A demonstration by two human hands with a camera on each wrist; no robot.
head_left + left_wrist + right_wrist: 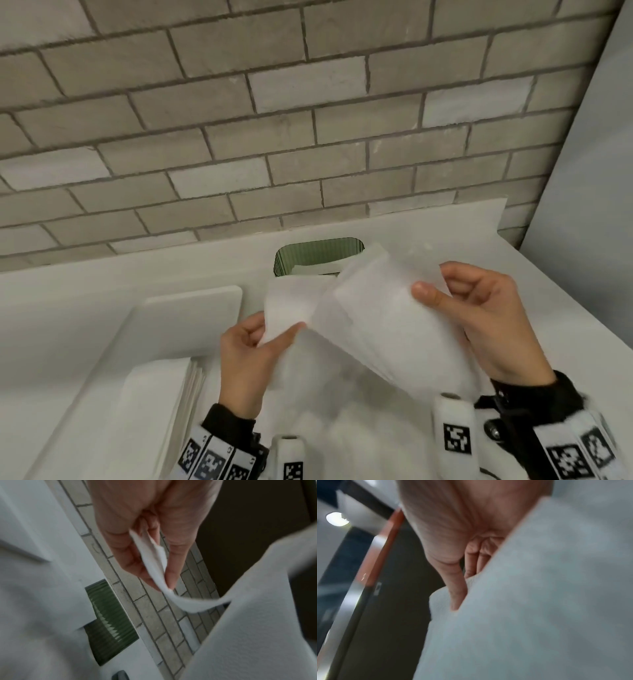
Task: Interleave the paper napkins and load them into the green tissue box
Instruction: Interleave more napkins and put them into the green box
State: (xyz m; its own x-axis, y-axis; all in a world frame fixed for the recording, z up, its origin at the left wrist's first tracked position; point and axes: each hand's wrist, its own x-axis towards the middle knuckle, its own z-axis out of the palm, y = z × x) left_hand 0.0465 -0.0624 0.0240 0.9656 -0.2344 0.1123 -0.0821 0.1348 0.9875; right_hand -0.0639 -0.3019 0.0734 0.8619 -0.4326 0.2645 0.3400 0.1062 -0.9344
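Note:
A white paper napkin (387,325) is held up over the counter between both hands. My left hand (246,346) pinches its lower left edge, and the left wrist view shows the napkin (154,563) caught between thumb and fingers. My right hand (479,308) grips the upper right edge, thumb on top; the napkin (539,601) fills the right wrist view. Behind the napkin stands the green tissue box (318,257), open at the top with white paper inside, its front hidden. In the left wrist view the box (109,622) shows ribbed green walls.
A stack of folded white napkins (154,411) lies at the lower left beside a white tray (191,308). The white counter (102,284) runs back to a grey brick wall (274,120). A grey panel (589,171) closes the right side.

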